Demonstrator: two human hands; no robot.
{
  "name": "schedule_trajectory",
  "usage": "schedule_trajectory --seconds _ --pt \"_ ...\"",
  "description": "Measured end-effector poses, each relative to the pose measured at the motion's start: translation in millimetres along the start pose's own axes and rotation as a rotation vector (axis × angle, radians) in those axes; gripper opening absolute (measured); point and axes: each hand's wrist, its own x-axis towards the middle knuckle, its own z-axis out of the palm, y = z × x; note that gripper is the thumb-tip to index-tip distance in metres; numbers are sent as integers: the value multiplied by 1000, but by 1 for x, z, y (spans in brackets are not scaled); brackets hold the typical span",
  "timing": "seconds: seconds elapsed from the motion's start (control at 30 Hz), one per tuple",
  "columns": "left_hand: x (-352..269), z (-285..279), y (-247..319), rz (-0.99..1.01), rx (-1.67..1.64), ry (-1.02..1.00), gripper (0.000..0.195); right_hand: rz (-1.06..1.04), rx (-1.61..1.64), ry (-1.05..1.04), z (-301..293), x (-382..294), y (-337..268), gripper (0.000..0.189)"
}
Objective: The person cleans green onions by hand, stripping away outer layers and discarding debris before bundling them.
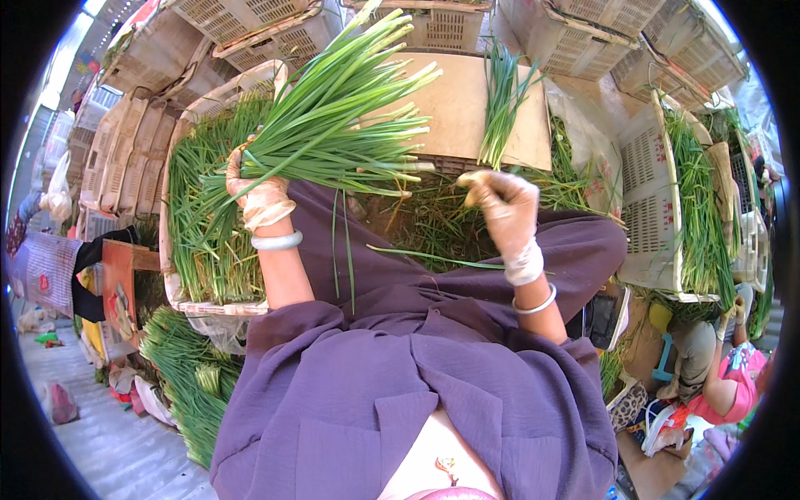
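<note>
My left hand, in a thin glove, grips a thick bundle of long green garlic chives, their pale ends fanned out to the right. My right hand, also gloved, is raised over my right knee with its fingers bent; yellowish covers show on the fingertips, and whether it pinches anything cannot be told. A few chives lie on a tan board beyond my hands. One loose chive lies across my lap. Trimmings are scattered between my legs.
A crate of chives stands at left, with a chive pile below it. Another filled crate is at right. Stacked plastic crates line the far side. Two other people are at the edges, one at left, one at right.
</note>
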Motion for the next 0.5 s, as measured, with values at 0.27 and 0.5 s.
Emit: schedule_trajectory --seconds 0.27,0.5 --pt "-24 28 -22 30 101 24 25 317 43 -390 89 34 -2 24" --pt "-13 12 -23 127 126 218 29 -278 405 -814 117 -1 -96 14"
